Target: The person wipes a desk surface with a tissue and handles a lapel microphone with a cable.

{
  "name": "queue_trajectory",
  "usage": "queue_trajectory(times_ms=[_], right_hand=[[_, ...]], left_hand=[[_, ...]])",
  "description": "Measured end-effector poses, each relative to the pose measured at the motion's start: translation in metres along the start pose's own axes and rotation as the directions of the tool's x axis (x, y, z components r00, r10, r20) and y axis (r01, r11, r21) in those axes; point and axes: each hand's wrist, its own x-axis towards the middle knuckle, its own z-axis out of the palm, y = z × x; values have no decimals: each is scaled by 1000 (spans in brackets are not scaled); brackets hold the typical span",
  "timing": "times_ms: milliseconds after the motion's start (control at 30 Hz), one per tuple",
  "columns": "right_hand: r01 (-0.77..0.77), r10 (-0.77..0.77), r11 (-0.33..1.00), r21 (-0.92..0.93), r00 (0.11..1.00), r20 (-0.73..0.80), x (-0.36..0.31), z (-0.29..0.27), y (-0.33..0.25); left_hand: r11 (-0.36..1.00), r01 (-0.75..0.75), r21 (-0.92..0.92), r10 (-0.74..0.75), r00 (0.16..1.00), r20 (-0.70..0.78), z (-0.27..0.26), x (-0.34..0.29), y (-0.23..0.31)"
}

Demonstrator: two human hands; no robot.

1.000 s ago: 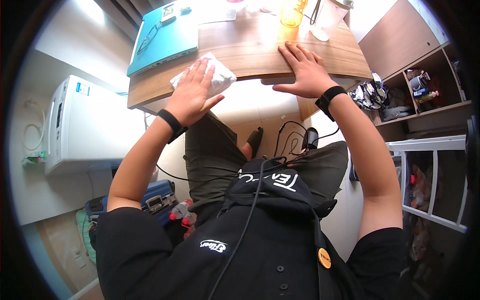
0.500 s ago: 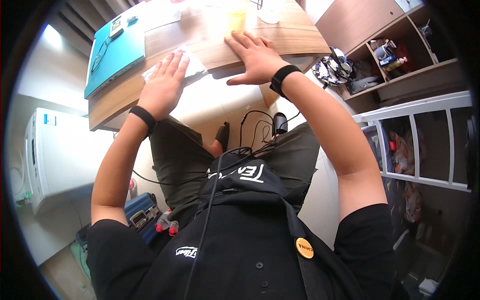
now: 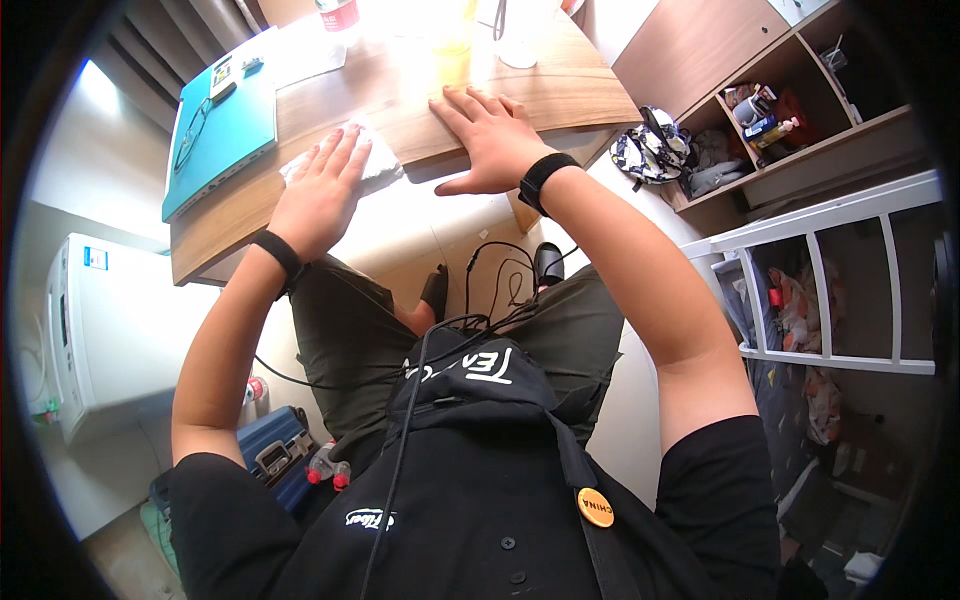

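Note:
My left hand lies flat with its fingers stretched out over a white wipe or folded tissue at the front of the wooden table. The wipe sticks out from under the fingers on the right side; whether it is cloth or paper is unclear. My right hand rests on the front edge of the tabletop with fingers spread, thumb out to the left and nothing in it. A cup-like yellow thing, washed out by glare, stands just beyond its fingertips.
A teal laptop-like slab with small items on top lies at the table's left. Behind are a bottle and a round white object. Black cables hang between my legs. A white rail and shelves stand right.
The view has tilted up slightly, so the scene sits lower and more of the bottle at the back shows. Both hands keep nearly the same places on the table.

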Motion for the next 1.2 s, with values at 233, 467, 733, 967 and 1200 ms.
queue_trajectory(times_ms=[233, 467, 733, 967, 1200], right_hand=[[19, -19, 1000, -7, 1000, 10, 4, 0, 0], [36, -37, 998, -48, 999, -17, 4, 9, 5], [59, -65, 995, -81, 995, -71, 8, 16, 4], [35, -40, 993, -115, 999, -38, 3, 19, 4], [37, -42, 996, -77, 997, -60, 5, 11, 6]], left_hand=[[1000, -11, 10, 11, 999, -30, 3, 8, 6], [998, -19, 65, 19, 1000, -1, 7, 21, 11], [999, -2, 44, 4, 1000, -29, 10, 16, 9], [999, -2, 32, 3, 1000, -17, 9, 13, 16], [999, 4, 35, -3, 1000, -23, 4, 19, 14]])
